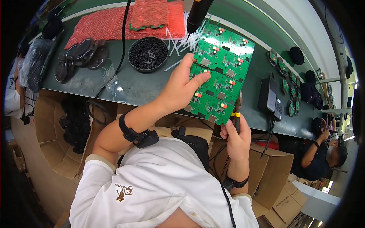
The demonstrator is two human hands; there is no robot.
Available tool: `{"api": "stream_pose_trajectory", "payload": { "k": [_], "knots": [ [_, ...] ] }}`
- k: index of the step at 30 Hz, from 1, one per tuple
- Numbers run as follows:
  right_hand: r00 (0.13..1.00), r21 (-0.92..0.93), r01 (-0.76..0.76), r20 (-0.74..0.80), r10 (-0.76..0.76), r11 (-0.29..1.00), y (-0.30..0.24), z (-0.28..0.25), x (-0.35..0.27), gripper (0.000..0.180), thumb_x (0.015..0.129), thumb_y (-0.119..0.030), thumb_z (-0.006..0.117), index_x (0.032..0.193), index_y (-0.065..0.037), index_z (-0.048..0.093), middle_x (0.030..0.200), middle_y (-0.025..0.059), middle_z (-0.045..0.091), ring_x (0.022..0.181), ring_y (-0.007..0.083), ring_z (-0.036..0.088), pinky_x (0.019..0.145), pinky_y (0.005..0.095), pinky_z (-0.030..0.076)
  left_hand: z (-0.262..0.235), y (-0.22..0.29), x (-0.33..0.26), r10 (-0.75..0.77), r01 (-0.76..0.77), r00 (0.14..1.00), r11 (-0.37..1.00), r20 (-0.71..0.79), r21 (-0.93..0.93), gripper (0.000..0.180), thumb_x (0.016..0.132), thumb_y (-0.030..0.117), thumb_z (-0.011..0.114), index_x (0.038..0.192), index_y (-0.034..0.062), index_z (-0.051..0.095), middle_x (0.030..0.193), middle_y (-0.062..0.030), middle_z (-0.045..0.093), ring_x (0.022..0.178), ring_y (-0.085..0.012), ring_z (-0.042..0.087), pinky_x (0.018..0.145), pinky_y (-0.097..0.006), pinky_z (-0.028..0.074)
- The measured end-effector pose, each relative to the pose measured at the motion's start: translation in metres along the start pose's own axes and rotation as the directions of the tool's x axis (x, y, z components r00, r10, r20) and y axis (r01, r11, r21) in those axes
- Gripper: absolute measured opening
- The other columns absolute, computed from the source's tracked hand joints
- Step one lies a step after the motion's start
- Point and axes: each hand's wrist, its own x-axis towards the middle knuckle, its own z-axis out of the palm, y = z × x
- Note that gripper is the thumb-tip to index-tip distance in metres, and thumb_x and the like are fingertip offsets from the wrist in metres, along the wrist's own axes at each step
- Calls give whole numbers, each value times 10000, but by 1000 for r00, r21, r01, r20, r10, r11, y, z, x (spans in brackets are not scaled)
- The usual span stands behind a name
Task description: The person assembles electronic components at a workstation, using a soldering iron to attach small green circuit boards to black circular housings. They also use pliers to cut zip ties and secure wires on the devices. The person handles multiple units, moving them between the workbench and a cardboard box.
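Note:
A green circuit board panel [224, 57], covered with several repeating groups of small parts, is held tilted above the front edge of the bench. My left hand [186, 83] grips its left edge, thumb on the face and fingers underneath. At the panel's lower right corner, my right hand [237, 136] is closed around pliers [237, 116] with dark, yellow-banded handles. The fingertips of that hand also touch or nearly touch the corner. The pliers' jaws are partly hidden beside the panel's edge. A black electric screwdriver [197, 15] hangs point down just above the panel's upper left corner.
Left of the panel stands a round dish [147, 55] of small black pieces, near white strips [178, 43] and red bubble wrap [102, 26]. Clear-topped round parts [81, 53] lie farther left. At right are a black device [270, 98], round board assemblies [292, 87] and a co-worker [317, 155].

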Motion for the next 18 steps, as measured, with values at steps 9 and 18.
{"api": "stream_pose_trajectory", "payload": {
  "k": [9, 18],
  "knots": [
    [925, 577, -257, 380, 24, 775, 14, -5, 0, 188, 1057, -136, 558, 1223, -47, 553, 832, 26, 483, 686, 113, 409, 585, 260, 359, 11, 12, -4, -319, 332, 942, 834, 106, -440, 347, 1058, 192, 604, 1341, 18, 502, 1204, -86, 647, 1100, -131, 618, 940, -302, 533],
    [962, 611, -98, 260, -83, 785, 8, -25, 13, 183, 1062, -175, 539, 1208, -65, 521, 821, 9, 431, 700, 105, 400, 580, 253, 363, -14, 1, 7, -441, 442, 897, 893, -27, 82, 256, 1034, 194, 638, 1217, 41, 545, 1029, -39, 615, 862, -113, 601, 753, -278, 516]
  ]
}}
